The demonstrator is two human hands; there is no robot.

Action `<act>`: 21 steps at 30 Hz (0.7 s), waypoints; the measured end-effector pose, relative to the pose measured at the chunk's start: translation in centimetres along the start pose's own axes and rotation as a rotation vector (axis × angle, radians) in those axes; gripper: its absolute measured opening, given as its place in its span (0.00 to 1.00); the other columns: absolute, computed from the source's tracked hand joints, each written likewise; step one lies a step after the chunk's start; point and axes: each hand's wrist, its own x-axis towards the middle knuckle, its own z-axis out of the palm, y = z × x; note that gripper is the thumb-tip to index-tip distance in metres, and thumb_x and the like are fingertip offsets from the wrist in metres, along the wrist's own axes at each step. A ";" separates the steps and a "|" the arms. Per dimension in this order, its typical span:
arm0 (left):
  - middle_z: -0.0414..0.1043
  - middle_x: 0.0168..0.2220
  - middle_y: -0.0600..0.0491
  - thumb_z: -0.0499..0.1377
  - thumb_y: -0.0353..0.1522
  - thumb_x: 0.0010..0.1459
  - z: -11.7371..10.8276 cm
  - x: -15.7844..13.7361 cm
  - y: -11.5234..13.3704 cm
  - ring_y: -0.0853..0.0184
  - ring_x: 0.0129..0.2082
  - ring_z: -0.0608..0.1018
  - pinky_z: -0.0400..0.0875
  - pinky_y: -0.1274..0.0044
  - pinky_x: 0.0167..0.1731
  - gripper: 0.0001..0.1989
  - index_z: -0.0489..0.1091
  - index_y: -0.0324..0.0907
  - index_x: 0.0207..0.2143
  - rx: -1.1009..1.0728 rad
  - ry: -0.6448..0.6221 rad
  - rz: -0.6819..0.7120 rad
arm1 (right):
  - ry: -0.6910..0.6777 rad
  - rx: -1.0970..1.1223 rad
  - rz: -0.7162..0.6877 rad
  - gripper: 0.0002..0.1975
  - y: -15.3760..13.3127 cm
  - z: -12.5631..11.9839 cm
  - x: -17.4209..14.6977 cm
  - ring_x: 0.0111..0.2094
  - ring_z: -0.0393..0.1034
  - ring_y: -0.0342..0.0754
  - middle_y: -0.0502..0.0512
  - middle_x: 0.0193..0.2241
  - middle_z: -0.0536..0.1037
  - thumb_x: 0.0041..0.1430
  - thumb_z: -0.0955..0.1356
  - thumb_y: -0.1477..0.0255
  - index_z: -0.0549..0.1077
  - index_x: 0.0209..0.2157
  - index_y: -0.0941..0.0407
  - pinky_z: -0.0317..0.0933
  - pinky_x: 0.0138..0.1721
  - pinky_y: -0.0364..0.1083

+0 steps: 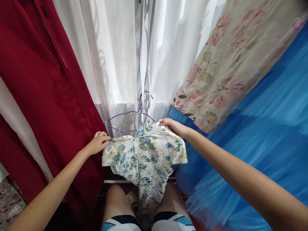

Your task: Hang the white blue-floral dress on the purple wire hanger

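A white shirt (149, 160) with blue and yellow flowers hangs in front of my knees, spread between both hands. My left hand (99, 142) pinches its shoulder on the left side, near the top of the sleeve. On the other side my right hand (174, 126) grips the shirt at the right shoulder, by the collar. A purple wire hanger (124, 113) hangs just behind the shirt; its right end goes in behind the cloth near my right hand, while its left arm is outside the shirt. The hanger's hook reaches a metal chain or strap (146, 99).
White curtains (115, 57) hang straight ahead. Red cloth (48, 96) is at the left, and a floral cloth (216, 70) and a blue tulle skirt (252, 138) are at the right. A beige clog (132, 197) shows on the floor between my legs.
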 end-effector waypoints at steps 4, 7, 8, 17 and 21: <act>0.77 0.39 0.47 0.61 0.33 0.46 -3.6 4.9 -1.0 0.50 0.50 0.67 0.38 0.59 0.60 0.08 0.78 0.48 0.31 0.022 0.129 0.018 | -0.004 0.052 -0.003 0.08 0.2 0.5 -0.3 0.28 0.75 0.51 0.55 0.27 0.81 0.45 0.69 0.72 0.76 0.30 0.58 0.68 0.29 0.45; 0.76 0.44 0.45 0.59 0.32 0.49 -4.8 7.5 0.6 0.49 0.56 0.63 0.35 0.58 0.61 0.08 0.77 0.45 0.31 -0.027 0.282 0.026 | 0.029 0.100 0.073 0.08 0.7 0.7 -0.4 0.28 0.76 0.54 0.58 0.27 0.81 0.47 0.68 0.70 0.76 0.29 0.58 0.69 0.30 0.48; 0.76 0.44 0.45 0.59 0.32 0.50 -4.8 8.1 1.5 0.50 0.56 0.64 0.39 0.59 0.61 0.07 0.77 0.44 0.31 -0.073 0.330 0.028 | 0.034 0.107 0.107 0.08 0.8 0.9 -0.4 0.28 0.76 0.54 0.58 0.27 0.81 0.48 0.67 0.69 0.76 0.29 0.58 0.70 0.31 0.49; 0.75 0.44 0.46 0.56 0.43 0.60 -2.6 9.7 6.4 0.61 0.43 0.75 0.67 0.75 0.43 0.20 0.72 0.39 0.48 -0.269 0.322 0.015 | 0.336 -0.644 -0.338 0.26 2.2 -0.8 -2.3 0.42 0.70 0.52 0.57 0.45 0.76 0.49 0.75 0.60 0.73 0.49 0.55 0.64 0.42 0.47; 0.74 0.33 0.50 0.56 0.44 0.61 -2.1 7.2 5.9 0.64 0.33 0.73 0.66 0.77 0.34 0.17 0.73 0.38 0.36 -0.234 0.323 -0.014 | 0.465 -0.734 -0.457 0.17 4.6 -2.6 -5.4 0.28 0.61 0.45 0.51 0.28 0.71 0.61 0.66 0.56 0.72 0.33 0.57 0.54 0.29 0.43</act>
